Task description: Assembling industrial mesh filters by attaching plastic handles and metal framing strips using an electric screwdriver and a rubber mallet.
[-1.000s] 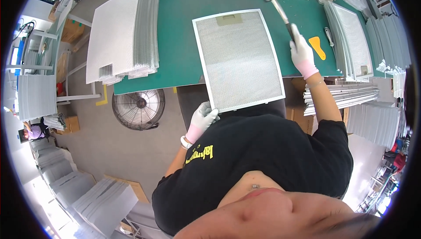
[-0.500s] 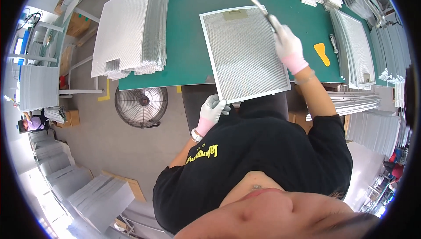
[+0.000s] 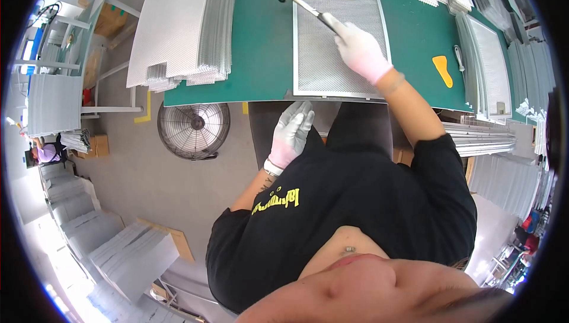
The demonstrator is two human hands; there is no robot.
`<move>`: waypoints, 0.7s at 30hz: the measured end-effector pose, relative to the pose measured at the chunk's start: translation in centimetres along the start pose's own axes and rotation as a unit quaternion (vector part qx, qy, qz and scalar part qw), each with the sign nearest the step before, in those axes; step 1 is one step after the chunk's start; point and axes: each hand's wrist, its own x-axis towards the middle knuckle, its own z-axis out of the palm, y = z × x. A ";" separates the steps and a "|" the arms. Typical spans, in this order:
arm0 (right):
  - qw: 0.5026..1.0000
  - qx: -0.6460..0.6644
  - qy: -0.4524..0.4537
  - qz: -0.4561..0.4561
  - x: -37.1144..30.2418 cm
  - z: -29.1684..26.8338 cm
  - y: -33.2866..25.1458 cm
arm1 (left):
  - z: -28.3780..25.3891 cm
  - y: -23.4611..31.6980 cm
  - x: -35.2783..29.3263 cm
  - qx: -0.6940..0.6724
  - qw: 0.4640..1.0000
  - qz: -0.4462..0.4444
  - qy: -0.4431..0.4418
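A mesh filter panel [image 3: 323, 65] with a pale metal frame lies flat on the green table [image 3: 261, 44], its near edge close to the table's front edge. My right hand [image 3: 361, 51], in a white and pink glove, is closed round the dark grip of a mallet [image 3: 304, 6]. The mallet's head, yellow-green on one end and dark on the other, is at the panel's far left corner; whether it touches is unclear. Just in front of the table edge, my gloved left hand [image 3: 291, 132] is open with fingers stretched, apart from the panel and holding nothing.
A tall stack of mesh sheets [image 3: 172, 26] stands at the table's left. On the right lie a yellow scraper [image 3: 442, 71], a tool with a pale handle [image 3: 459, 58] and a stack of framed panels [image 3: 489, 65]. A floor fan [image 3: 194, 130] stands left of my legs.
The panel has shifted away from me and straightened on the table. My left hand has let go of its near corner. The mallet has swung leftward and now points to the far left corner.
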 end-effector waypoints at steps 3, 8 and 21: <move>0.985 0.131 0.094 -0.069 -3.7 -3.0 -0.5 | -1.2 0.2 -1.6 0.017 0.999 -0.011 0.047; 0.992 0.061 -0.051 -0.093 -12.4 -5.0 -0.2 | -5.0 0.1 -2.5 0.069 0.992 -0.063 0.087; 0.986 0.112 -0.085 -0.091 -13.7 -4.7 -1.8 | -3.1 3.2 -1.0 0.304 0.951 0.012 0.055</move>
